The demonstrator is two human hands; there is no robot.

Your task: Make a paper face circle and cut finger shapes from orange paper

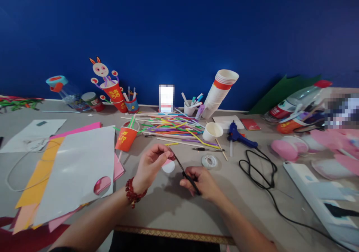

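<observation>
Grey tabletop (157, 207) below, left hand (151, 166) pinches (apparently) a pink scrap (170, 154), right hand (204, 184) curls round scissors (189, 178).

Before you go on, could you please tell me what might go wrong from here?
The scissors in the right hand point right up to the left hand, so a slip might nick a finger. The tall stack of paper cups leans to one side; a bump could topple it.
</observation>
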